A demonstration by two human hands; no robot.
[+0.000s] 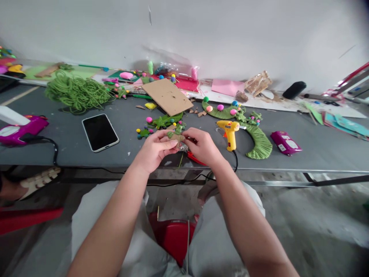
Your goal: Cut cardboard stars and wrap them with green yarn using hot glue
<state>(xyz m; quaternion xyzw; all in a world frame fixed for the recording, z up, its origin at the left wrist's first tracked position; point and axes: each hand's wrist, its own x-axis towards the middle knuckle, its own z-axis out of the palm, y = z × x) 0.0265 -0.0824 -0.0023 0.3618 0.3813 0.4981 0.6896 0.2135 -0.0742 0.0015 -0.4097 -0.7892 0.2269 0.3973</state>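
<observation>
Above the near part of the table, my left hand (155, 150) is closed on a small cardboard piece (178, 139) partly wrapped in green yarn. My right hand (203, 144) meets it from the other side, its fingers pinched together at the piece's right edge; whether they grip the yarn or the cardboard is hidden. Below my right hand lies a tool with red handles (196, 158), mostly covered. A yellow glue gun (230, 132) rests to the right, beside a curved green yarn-wrapped form (258, 142) with colored pompoms. Green leaf shapes (163, 121) with pompoms lie just beyond my hands.
A phone (100, 132) and a heap of green yarn (79, 92) are on the left. A cardboard sheet (167, 97) lies behind my hands. Purple devices (285, 143) sit at both sides. A black cord (201, 176) runs along the table's front edge. Another person's foot (37, 184) is at lower left.
</observation>
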